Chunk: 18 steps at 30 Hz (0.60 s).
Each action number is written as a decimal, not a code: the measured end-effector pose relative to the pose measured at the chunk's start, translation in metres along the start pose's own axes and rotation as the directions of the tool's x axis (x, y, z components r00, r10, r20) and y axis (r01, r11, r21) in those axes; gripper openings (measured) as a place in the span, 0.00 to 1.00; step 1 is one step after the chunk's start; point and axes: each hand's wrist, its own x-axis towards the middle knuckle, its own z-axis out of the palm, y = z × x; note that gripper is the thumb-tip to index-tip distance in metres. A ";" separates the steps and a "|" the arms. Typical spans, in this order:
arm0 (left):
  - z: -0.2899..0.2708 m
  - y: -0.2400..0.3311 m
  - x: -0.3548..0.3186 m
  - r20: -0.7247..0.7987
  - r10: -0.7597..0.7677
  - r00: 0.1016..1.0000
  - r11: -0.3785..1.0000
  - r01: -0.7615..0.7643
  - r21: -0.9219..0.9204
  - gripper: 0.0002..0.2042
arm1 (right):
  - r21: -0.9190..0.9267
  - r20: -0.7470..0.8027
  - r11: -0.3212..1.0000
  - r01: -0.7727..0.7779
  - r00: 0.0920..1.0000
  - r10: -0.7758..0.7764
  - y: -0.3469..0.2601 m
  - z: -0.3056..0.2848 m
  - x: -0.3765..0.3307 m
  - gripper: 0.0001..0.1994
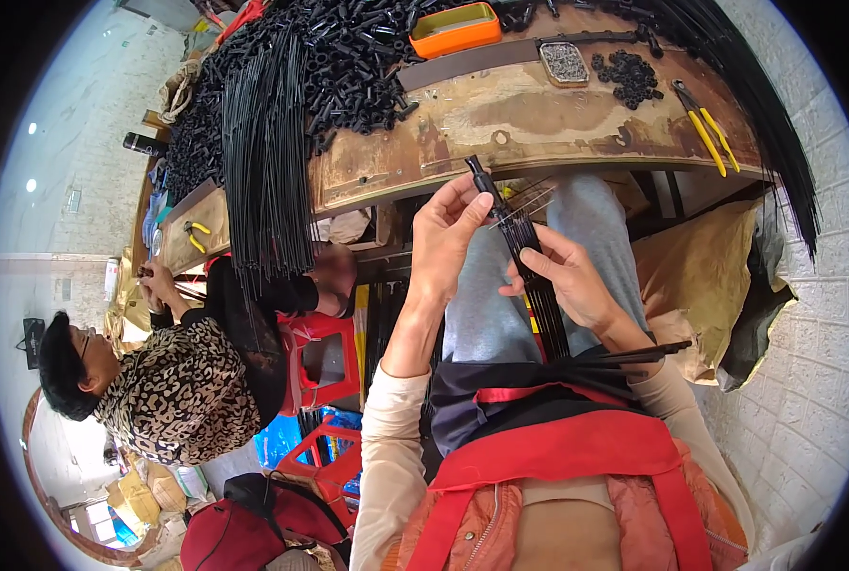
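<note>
Over my lap I hold what looks like a black umbrella frame (519, 238), tilted, its slim ribs running down toward my waist. My left hand (446, 233) pinches the black plastic tube (479, 174) at its upper end between thumb and fingers. Lower down, my right hand (572, 276) is closed round the bundled ribs. Several thin metal rods (529, 202) stick out sideways between the two hands. More black rods (634, 356) lie across my lap by my right forearm.
On the wooden bench (529, 109) ahead lie heaped black plastic tubes (358, 76), hanging black rods (267, 152), an orange tin (455, 31), a tray of small metal parts (564, 64), black rings (627, 78) and yellow-handled pliers (705, 128). A co-worker (172, 381) sits at left near red stools (324, 357).
</note>
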 end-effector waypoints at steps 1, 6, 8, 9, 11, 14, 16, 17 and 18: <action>0.000 0.001 0.000 0.028 -0.016 0.999 1.000 0.016 0.002 0.16 | 0.012 0.006 1.000 -0.001 1.000 0.000 0.000 -0.001 0.000 0.16; -0.002 0.000 -0.002 0.100 -0.045 0.994 0.999 0.043 0.014 0.17 | 0.006 0.018 1.000 0.000 1.000 0.000 0.000 -0.004 0.001 0.16; 0.003 0.002 -0.005 0.025 0.010 1.000 0.999 -0.011 0.031 0.15 | -0.002 0.003 1.000 -0.003 1.000 0.003 -0.001 -0.003 0.002 0.16; 0.007 0.003 -0.006 0.029 0.012 1.000 0.999 -0.013 0.030 0.15 | -0.015 -0.008 1.000 0.006 1.000 -0.006 -0.001 -0.003 0.002 0.17; 0.013 0.003 -0.009 -0.033 0.046 0.998 0.998 -0.044 0.050 0.14 | -0.030 -0.020 0.999 0.018 1.000 -0.019 -0.001 -0.004 0.001 0.17; 0.016 0.001 -0.013 -0.093 0.056 0.994 0.993 -0.046 0.106 0.15 | -0.027 -0.020 1.000 0.014 1.000 -0.015 -0.001 -0.004 0.001 0.18; 0.011 0.002 -0.016 -0.084 0.045 0.995 0.999 -0.044 0.007 0.16 | -0.030 -0.015 0.999 0.019 1.000 -0.019 -0.001 -0.003 0.000 0.17; 0.010 0.003 -0.019 -0.075 0.035 0.997 0.995 -0.042 -0.094 0.17 | -0.029 -0.015 0.999 0.020 1.000 -0.020 -0.002 -0.002 0.000 0.17; 0.010 0.003 -0.024 -0.072 0.034 0.997 0.995 -0.041 -0.093 0.17 | -0.019 -0.021 1.000 0.018 1.000 -0.019 -0.002 -0.002 0.000 0.17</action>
